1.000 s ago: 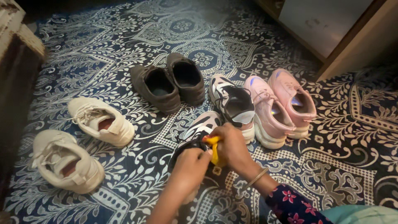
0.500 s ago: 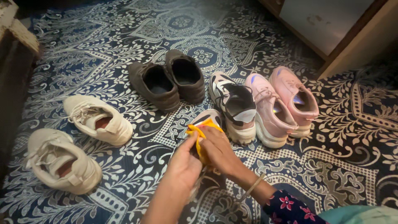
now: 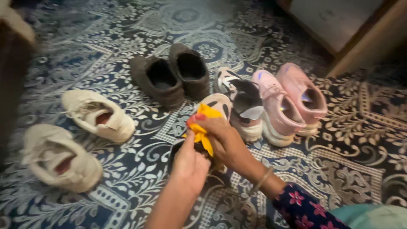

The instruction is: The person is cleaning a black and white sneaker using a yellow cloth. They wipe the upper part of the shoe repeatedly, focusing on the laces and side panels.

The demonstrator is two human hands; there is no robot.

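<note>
My right hand point(image 3: 222, 140) grips a yellow cloth point(image 3: 202, 127) and presses it on a black and white sneaker point(image 3: 217, 104) that lies on the patterned carpet. My left hand point(image 3: 190, 167) holds the rear part of that same sneaker, whose heel is mostly hidden under both hands. Its matching sneaker point(image 3: 243, 106) stands just to the right.
Two pink sneakers point(image 3: 288, 101) stand at the right, two dark brown shoes point(image 3: 174, 76) behind, and two cream sneakers point(image 3: 95, 114) at the left. A wooden cabinet point(image 3: 352, 29) fills the upper right corner, and dark furniture point(image 3: 12, 63) borders the left edge.
My right hand has slid the yellow cloth forward along the sneaker toward its toe. My left hand has followed a little, and the view has shifted and blurred.
</note>
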